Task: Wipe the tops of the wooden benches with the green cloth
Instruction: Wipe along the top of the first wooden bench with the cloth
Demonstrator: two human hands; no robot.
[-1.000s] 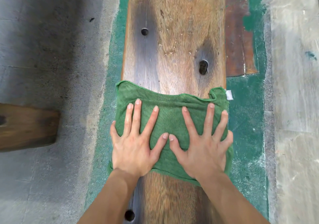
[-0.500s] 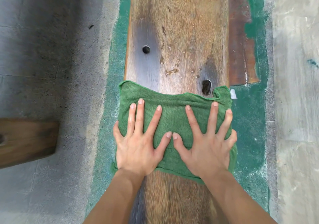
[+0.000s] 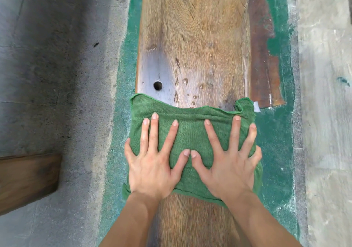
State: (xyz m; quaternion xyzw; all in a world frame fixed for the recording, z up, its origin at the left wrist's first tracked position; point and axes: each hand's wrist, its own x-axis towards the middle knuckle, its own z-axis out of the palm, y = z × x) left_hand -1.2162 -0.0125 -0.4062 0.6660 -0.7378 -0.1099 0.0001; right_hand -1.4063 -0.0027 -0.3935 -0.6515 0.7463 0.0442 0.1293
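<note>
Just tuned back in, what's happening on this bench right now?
A person presses a green cloth flat on the long brown wooden bench, left hand and right hand side by side, fingers spread. Just beyond the cloth, water droplets sit on the wood beside a round hole, not yet wiped.

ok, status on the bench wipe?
Left hand and right hand flat, fingers spread, pressing the green cloth. Cloth spans the bench top. Water drops and a hole just ahead; nothing blocking.
</note>
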